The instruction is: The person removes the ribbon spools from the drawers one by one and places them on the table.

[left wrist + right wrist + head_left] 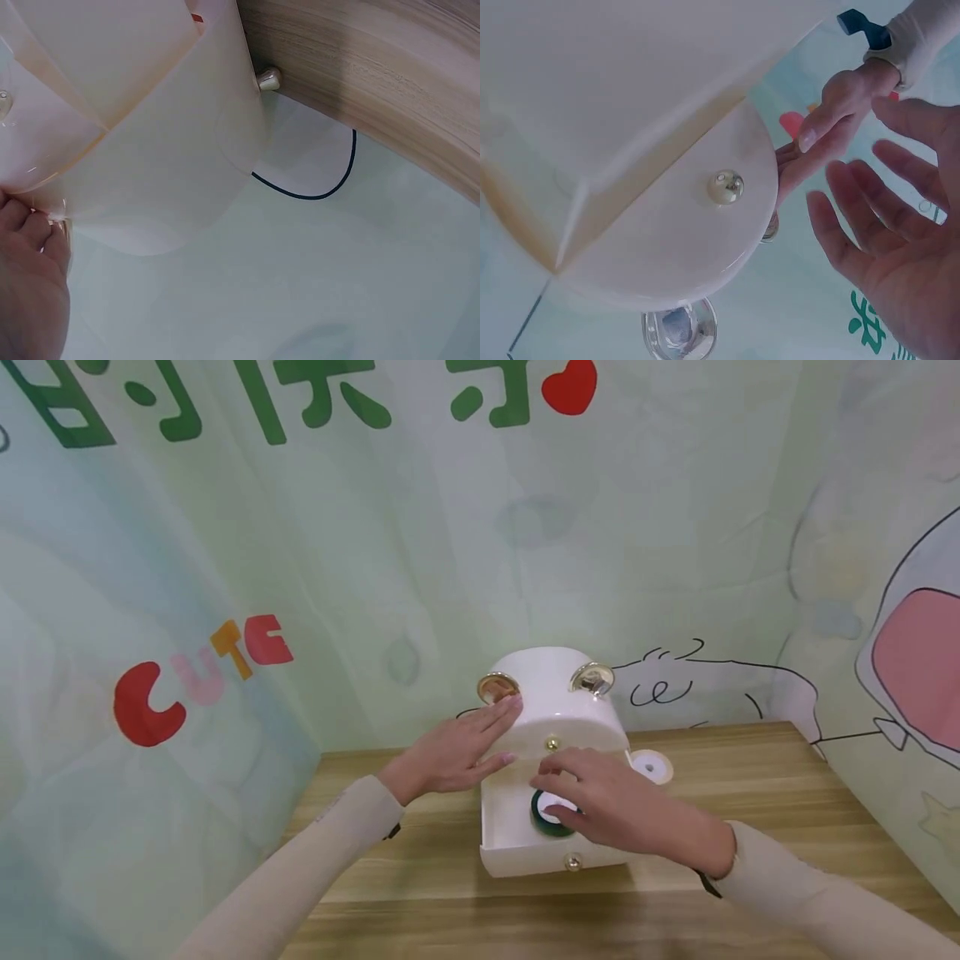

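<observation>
A white rounded drawer box [546, 681] with two gold ear-shaped rings stands on the wooden table. Its lower drawer [525, 862] is pulled out, and a round spool with a dark green rim [544, 825] and white centre lies inside. My left hand [461, 747] rests its straight fingers on the box's upper left side, by the left gold ring [491, 685]. Over the drawer hovers my right hand [607, 797], its loosely bent fingers partly covering the spool. In the right wrist view the right hand [907, 217] has spread fingers with nothing between them.
A second round spool, pale-rimmed [651, 767], lies on the table [735, 810] just right of the box. Gold round knobs [573, 862] stick out from the drawer fronts. Behind, a printed cloth backdrop [660, 527] closes off the table's back and sides.
</observation>
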A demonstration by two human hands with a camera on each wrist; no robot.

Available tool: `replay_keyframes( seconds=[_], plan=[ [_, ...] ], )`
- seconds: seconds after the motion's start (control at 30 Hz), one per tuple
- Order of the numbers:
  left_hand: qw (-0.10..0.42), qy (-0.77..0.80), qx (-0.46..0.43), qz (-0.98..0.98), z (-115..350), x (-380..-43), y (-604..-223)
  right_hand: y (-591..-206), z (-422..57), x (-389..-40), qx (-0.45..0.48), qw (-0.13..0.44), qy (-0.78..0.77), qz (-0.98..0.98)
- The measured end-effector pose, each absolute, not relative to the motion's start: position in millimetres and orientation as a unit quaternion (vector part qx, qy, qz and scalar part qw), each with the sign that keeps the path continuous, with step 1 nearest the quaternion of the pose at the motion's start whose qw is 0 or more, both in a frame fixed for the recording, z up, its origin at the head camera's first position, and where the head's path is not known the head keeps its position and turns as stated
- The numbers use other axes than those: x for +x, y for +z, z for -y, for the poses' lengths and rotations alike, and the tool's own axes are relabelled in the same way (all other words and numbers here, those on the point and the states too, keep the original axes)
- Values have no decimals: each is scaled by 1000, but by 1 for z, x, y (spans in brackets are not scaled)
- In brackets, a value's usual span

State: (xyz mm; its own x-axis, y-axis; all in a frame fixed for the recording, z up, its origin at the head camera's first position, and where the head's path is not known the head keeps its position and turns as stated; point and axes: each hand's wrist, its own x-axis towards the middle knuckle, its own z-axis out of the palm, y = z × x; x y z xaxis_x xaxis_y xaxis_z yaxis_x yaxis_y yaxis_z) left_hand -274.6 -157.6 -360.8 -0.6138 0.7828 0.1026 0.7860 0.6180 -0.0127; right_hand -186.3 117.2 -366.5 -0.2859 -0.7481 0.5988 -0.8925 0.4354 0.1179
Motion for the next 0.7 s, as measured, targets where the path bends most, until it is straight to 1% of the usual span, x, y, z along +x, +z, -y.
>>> replay_keyframes(
  seconds=[0.23, 0.33, 0.7],
  plan=[
    [54, -4, -444, 894, 159, -276, -359, -351, -118, -200, 548, 164, 46, 819],
    [60, -3, -449, 891, 159, -276, -359, -349, -116, -206, 551, 115, 23, 826],
    [55, -3, -449, 892, 159, -275, -359, -351, -99, -225, 549, -4, -18, 836]
  ],
)
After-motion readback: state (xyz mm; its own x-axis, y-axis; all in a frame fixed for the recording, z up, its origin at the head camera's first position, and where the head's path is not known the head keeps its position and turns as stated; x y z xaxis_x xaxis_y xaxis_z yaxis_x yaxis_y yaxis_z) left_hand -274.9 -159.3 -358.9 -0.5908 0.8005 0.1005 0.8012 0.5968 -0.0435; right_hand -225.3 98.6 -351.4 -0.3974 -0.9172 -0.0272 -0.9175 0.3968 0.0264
